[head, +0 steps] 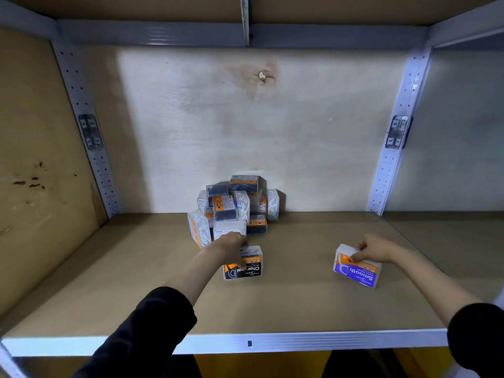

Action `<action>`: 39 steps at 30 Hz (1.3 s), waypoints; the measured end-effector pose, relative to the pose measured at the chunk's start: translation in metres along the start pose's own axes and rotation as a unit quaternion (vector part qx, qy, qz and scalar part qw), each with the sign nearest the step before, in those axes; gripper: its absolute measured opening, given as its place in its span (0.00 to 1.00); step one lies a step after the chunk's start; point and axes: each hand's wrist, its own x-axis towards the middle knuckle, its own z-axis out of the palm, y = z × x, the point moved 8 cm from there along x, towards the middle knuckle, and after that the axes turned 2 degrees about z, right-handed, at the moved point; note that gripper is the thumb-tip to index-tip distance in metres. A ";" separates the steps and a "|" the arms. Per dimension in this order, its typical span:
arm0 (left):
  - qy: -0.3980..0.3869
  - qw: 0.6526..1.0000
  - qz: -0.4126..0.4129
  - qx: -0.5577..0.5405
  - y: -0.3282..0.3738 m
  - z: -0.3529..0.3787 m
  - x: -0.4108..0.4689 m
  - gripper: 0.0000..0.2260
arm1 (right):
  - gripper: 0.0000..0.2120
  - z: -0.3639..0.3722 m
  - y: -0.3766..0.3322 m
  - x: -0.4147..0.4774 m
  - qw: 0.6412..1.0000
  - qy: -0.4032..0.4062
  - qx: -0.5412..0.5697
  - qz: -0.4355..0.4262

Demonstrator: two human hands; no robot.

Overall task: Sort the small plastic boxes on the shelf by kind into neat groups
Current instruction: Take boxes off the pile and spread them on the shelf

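Observation:
A heap of small clear plastic floss boxes (236, 207) lies at the back middle of the shelf board (300, 301), some with white picks, some dark. My left hand (230, 248) grips a black-and-orange "Charcoal" box (249, 267) just in front of the heap, resting on the board. My right hand (375, 248) holds a blue-and-orange "Smooth" box (356, 270) on the right part of the board, its near end slightly tilted. Both boxes sit apart from the heap.
The shelf has a pale back panel (259, 126), perforated metal uprights at left (90, 148) and right (392, 148), and a metal front rail (272, 342). A brown side wall (35, 159) closes the left.

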 end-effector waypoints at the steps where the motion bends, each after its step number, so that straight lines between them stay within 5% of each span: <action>1: 0.002 1.000 0.006 -0.005 0.000 -0.001 0.000 0.26 | 0.11 -0.002 -0.001 0.002 1.000 0.000 -0.004 -0.001; 11: 0.070 0.996 0.040 -0.046 -0.007 -0.036 0.013 0.15 | 0.12 -0.021 -0.071 0.009 0.995 0.042 0.017 -0.094; 20: 0.182 0.981 -0.023 -0.069 -0.038 -0.074 0.043 0.14 | 0.11 -0.004 -0.188 0.039 0.974 0.027 0.123 -0.189; 29: 0.152 0.988 -0.006 -0.038 -0.056 -0.064 0.084 0.24 | 0.14 0.011 -0.262 0.081 0.959 0.067 0.242 -0.133; 32: 0.173 0.985 0.013 -0.023 -0.059 -0.062 0.085 0.23 | 0.19 0.019 -0.268 0.097 0.949 0.091 0.277 -0.119; 39: 0.191 0.978 0.042 -0.070 -0.067 -0.075 0.074 0.11 | 0.10 0.017 -0.257 0.110 0.929 0.063 0.336 -0.140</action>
